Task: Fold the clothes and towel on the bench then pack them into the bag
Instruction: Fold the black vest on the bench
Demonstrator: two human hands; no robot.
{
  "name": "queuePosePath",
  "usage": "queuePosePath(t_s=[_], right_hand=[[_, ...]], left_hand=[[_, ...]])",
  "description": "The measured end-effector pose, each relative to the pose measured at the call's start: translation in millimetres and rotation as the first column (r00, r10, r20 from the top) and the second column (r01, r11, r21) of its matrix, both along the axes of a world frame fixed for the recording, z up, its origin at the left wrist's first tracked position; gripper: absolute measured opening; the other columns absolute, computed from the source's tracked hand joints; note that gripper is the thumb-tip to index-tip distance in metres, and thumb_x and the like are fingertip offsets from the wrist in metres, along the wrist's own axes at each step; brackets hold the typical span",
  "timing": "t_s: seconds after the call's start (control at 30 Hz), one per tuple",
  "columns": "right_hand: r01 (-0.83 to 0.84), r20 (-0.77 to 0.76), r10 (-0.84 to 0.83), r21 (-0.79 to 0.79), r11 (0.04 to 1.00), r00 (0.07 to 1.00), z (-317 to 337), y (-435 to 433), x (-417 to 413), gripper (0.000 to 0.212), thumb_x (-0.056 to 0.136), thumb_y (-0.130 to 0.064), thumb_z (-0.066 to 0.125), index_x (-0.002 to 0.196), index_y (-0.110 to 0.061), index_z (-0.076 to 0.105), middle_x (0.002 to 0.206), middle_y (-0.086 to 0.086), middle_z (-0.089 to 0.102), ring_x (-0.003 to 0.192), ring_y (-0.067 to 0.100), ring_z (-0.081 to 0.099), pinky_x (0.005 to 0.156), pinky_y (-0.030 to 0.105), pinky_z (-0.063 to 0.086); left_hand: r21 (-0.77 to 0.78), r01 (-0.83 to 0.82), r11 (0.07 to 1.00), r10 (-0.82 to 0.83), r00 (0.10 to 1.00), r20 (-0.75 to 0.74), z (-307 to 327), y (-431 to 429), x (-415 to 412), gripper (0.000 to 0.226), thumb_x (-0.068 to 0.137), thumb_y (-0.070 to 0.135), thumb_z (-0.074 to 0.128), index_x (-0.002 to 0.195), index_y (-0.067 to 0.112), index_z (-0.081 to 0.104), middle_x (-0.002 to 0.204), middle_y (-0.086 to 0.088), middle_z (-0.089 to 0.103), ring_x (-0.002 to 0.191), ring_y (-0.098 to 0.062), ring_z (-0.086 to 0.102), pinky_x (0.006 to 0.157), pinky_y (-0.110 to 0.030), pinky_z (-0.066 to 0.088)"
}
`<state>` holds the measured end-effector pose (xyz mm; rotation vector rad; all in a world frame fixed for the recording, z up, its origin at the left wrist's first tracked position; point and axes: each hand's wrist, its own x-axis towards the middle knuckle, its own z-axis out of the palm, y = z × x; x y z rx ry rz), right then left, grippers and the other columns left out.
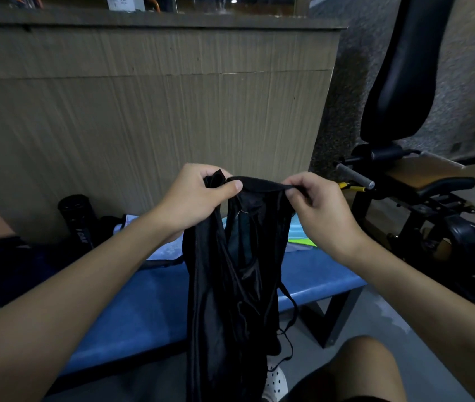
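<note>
Black, glossy fabric hangs in the middle of the view: a dark garment point(230, 300) held up by its top band and drooping past the near edge of the blue padded bench point(143, 300). The left hand point(198, 195) grips a bunched end of the band, fingers curled and thumb pressed over the cloth. The right hand point(320, 207) pinches the other end of the band between thumb and forefinger, pulling it taut between the two hands. A thin black cord point(290, 309) dangles from the garment's right side.

Behind the garment, a pale blue cloth point(166, 249) lies on the bench, with a turquoise and lime-green cloth point(301, 240) to its right. A black cylindrical bottle point(76, 219) stands at the far left, against the wood-grain panel point(143, 111). A black gym machine point(404, 82) stands on the right. A white perforated shoe point(276, 382) shows on the floor below.
</note>
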<state>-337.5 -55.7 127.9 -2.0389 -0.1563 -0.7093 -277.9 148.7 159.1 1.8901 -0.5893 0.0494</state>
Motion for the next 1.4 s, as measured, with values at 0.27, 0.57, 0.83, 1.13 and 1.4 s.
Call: queuePosePath(t_s=[0.27, 0.57, 0.83, 1.13, 1.4], right_hand=[[-0.133, -0.042, 0.135, 0.044, 0.990, 0.990, 8.3, 0.1, -7.7, 0.030, 0.099, 0.007, 0.036, 0.087, -0.014, 0.054, 0.064, -0.007, 0.050, 0.056, 0.006, 0.039, 0.051, 0.022, 0.031], [-0.126, -0.094, 0.113, -0.154, 0.980, 0.989, 3.7, -5.3, -10.4, 0.011, 0.089, -0.013, 0.070, 0.094, -0.020, 0.063, 0.088, -0.006, 0.065, 0.078, 0.004, 0.060, 0.073, 0.027, 0.050], [-0.082, 0.065, 0.098, -0.211, 0.974, 0.993, 10.3, -10.6, -9.3, 0.012, 0.093, -0.019, 0.065, 0.088, -0.009, 0.070, 0.098, 0.000, 0.063, 0.092, 0.005, 0.060, 0.081, 0.013, 0.042], [-0.165, -0.080, 0.158, -0.086, 0.983, 0.984, 15.3, -12.0, -12.1, 0.009, 0.095, -0.010, 0.063, 0.087, -0.014, 0.067, 0.080, 0.000, 0.068, 0.076, 0.010, 0.063, 0.073, 0.034, 0.053], [-0.420, -0.274, 0.473, 0.232, 0.878, 0.838, 29.8, -10.9, -24.5, 0.024, 0.092, -0.019, 0.066, 0.109, -0.003, 0.061, 0.084, 0.016, 0.063, 0.076, 0.021, 0.058, 0.072, 0.032, 0.049]], left_hand=[[0.033, 0.073, 0.997, -0.072, 0.997, -0.021, -0.6, -6.2, -3.3, 0.026, 0.099, 0.020, 0.059, 0.091, -0.002, 0.069, 0.076, -0.002, 0.063, 0.071, -0.009, 0.056, 0.070, -0.023, 0.044], [-0.060, 0.040, 0.997, -0.044, 0.997, -0.066, -6.7, -5.0, -2.8, 0.015, 0.097, 0.020, 0.061, 0.087, 0.017, 0.072, 0.080, 0.005, 0.063, 0.080, -0.013, 0.056, 0.076, -0.032, 0.044], [0.013, 0.135, 0.991, -0.135, 0.989, 0.052, -2.5, -1.6, -17.6, 0.015, 0.081, 0.019, 0.080, 0.093, 0.015, 0.075, 0.077, 0.017, 0.069, 0.073, 0.005, 0.060, 0.070, -0.009, 0.044], [0.024, 0.064, 0.998, -0.067, 0.989, 0.131, -7.4, -2.8, -15.4, 0.004, 0.086, 0.010, 0.075, 0.081, 0.010, 0.074, 0.066, 0.012, 0.065, 0.062, 0.003, 0.056, 0.064, -0.011, 0.043], [-0.019, 0.124, 0.992, -0.122, 0.990, 0.070, -3.3, 1.2, -15.6, 0.011, 0.088, 0.007, 0.072, 0.082, 0.016, 0.074, 0.071, 0.014, 0.068, 0.069, 0.003, 0.060, 0.069, -0.012, 0.044]])
